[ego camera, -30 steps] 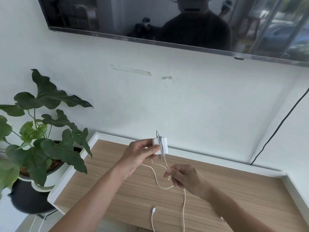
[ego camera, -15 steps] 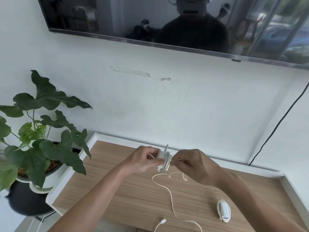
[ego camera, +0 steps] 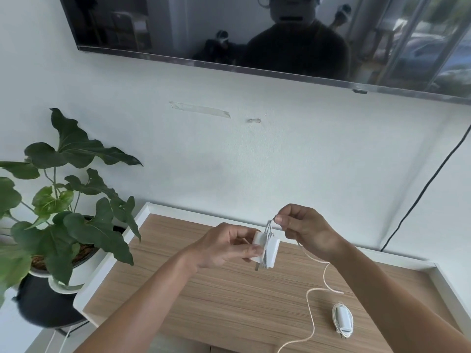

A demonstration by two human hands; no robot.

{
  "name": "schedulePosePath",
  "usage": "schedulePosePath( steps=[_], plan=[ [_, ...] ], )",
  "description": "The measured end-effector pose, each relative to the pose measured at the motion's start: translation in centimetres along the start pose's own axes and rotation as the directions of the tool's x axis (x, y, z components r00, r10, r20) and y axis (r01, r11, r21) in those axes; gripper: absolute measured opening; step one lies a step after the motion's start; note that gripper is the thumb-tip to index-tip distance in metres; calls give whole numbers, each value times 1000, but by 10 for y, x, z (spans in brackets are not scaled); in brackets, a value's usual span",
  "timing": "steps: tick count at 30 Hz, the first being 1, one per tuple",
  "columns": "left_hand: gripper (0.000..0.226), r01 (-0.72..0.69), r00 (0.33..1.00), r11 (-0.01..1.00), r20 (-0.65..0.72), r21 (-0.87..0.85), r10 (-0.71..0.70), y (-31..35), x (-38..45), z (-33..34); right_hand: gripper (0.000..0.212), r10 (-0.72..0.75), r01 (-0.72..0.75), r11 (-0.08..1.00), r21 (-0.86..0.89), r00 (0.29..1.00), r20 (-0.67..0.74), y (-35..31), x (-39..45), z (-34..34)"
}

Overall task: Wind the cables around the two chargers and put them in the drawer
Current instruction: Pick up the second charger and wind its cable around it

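Note:
My left hand [ego camera: 224, 247] grips a white charger block [ego camera: 270, 253] above the wooden cabinet top [ego camera: 204, 301], with several turns of white cable around it. My right hand [ego camera: 303, 229] pinches the cable [ego camera: 312, 309] just above and right of the block. The loose cable runs from that hand down across the wood and off the front edge. A second white charger [ego camera: 342, 319] lies on the wood at the right, its cable wound around it. No drawer is in view.
A potted plant [ego camera: 63, 200] with big green leaves stands left of the cabinet. A raised white rim [ego camera: 178, 208] borders the top. A dark screen [ego camera: 254, 34] hangs on the wall above, and a black wire [ego camera: 420, 194] runs down the wall at right.
My right hand has come up from below the charger to above it, carrying the cable over the block. More cable is wrapped on; the loose tail is shorter. The second charger came into view.

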State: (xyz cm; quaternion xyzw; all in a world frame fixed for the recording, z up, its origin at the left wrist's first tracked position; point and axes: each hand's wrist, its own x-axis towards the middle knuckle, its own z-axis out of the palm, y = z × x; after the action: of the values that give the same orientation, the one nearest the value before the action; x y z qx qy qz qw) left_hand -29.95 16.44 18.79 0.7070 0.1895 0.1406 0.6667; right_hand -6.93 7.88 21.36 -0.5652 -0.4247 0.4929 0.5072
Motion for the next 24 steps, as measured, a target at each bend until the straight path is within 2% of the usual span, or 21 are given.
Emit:
schedulePosePath(
  steps=[3,8,12,16,19,24],
  plan=[
    [26,-42,998,990,-57,-135,34,2,2,1,36,49,-55,988,145,998,42,18,3,-1],
    [37,-80,995,974,-82,-214,64,3,3,3,68,67,-100,959,263,989,134,48,2,12],
    [40,-89,989,960,-140,-267,53,-1,8,1,51,69,-101,951,291,991,118,59,-3,23],
    [37,-104,974,940,-225,-325,30,-5,9,-1,43,93,-95,985,141,995,21,61,-14,27],
    [43,-138,953,903,-304,-407,8,-9,13,-2,38,72,-73,993,-89,997,-18,63,-28,35],
    [42,-148,902,915,-431,-376,-32,-15,14,-8,35,-60,67,863,-501,998,32,59,-57,51]
  ],
)
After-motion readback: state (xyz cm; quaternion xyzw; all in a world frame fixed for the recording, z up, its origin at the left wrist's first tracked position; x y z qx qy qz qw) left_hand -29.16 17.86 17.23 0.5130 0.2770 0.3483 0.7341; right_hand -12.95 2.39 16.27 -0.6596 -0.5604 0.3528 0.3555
